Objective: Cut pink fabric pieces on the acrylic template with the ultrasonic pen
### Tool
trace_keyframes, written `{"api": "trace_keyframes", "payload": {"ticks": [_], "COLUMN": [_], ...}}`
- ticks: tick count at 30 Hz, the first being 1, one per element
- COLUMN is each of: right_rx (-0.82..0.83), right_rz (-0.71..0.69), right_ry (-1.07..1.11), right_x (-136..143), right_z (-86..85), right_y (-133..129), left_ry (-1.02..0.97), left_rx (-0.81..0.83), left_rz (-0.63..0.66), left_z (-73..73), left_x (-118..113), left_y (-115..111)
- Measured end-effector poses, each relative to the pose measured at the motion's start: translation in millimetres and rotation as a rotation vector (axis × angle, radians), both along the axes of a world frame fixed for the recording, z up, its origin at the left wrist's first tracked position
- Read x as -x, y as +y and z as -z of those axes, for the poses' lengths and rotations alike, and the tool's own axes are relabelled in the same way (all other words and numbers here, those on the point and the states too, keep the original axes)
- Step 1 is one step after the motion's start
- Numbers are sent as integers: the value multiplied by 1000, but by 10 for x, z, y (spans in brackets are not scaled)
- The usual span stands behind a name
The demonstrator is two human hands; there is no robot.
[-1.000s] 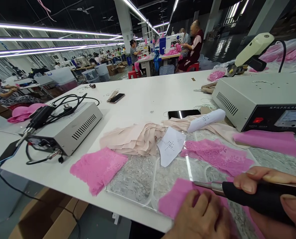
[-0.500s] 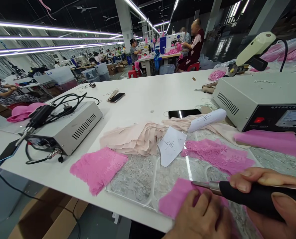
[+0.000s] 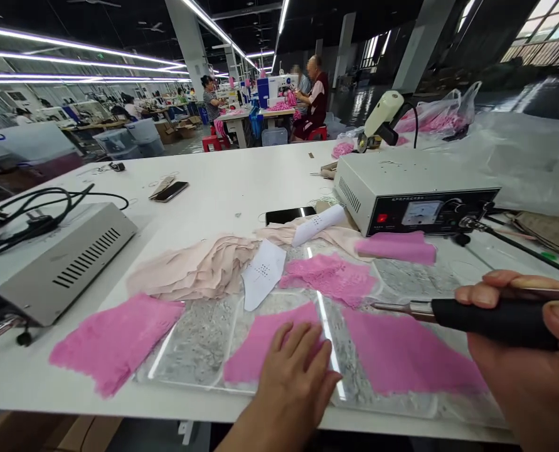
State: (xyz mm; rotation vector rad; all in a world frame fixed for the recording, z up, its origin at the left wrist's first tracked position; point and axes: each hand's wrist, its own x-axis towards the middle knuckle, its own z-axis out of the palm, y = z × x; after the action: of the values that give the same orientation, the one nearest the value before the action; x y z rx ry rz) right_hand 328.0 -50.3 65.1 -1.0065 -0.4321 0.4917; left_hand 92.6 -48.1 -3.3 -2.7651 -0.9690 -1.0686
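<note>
My left hand (image 3: 298,370) lies with fingers spread on a pink fabric piece (image 3: 246,361), pressing it on the clear sheet over the marbled board (image 3: 197,351). Gripped in my right hand (image 3: 533,358) is a black-handled handpiece (image 3: 490,320) with a slim metal tip pointing left. That tip sits at the upper edge of a second pink piece (image 3: 411,358), apart from the piece under my left hand; whether it touches the cloth I cannot tell. Behind them lie pink lace (image 3: 330,279) and a white dotted paper pattern (image 3: 264,273).
At the right stands a grey control box (image 3: 415,172) with a dial and cable; a similar box (image 3: 67,257) is at the left. Beige fabric layers (image 3: 189,267), a pink lace stack (image 3: 114,342), a rolled paper (image 3: 319,225) and phones (image 3: 170,191) lie around. People work at sewing machines beyond.
The view has swung right. The two pink pieces now show apart, my left hand lying flat on the left one. The handpiece tip is no longer beside my left fingers.
</note>
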Motion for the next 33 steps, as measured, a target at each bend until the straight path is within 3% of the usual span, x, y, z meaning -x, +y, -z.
{"api": "trace_keyframes", "payload": {"ticks": [3, 9, 14, 23, 33], "right_rx": [45, -68, -97, -111, -98], "right_rz": [-49, -295, -374, -355, -348], "right_ry": [121, -28, -51, -66, -60], "right_x": [-131, -160, -144, -129, -120], "right_z": [68, 247, 273, 316, 309], "right_y": [-59, -4, 58, 49, 41], "left_ry": [-55, -18, 38, 19, 83], "left_rx": [-8, 19, 57, 219, 218], "left_rz": [38, -43, -55, 6, 14], "left_z": [-22, 13, 36, 29, 63], "left_x": [-268, -552, -586, -523, -510], "left_y": [-66, -95, -72, -38, -49]}}
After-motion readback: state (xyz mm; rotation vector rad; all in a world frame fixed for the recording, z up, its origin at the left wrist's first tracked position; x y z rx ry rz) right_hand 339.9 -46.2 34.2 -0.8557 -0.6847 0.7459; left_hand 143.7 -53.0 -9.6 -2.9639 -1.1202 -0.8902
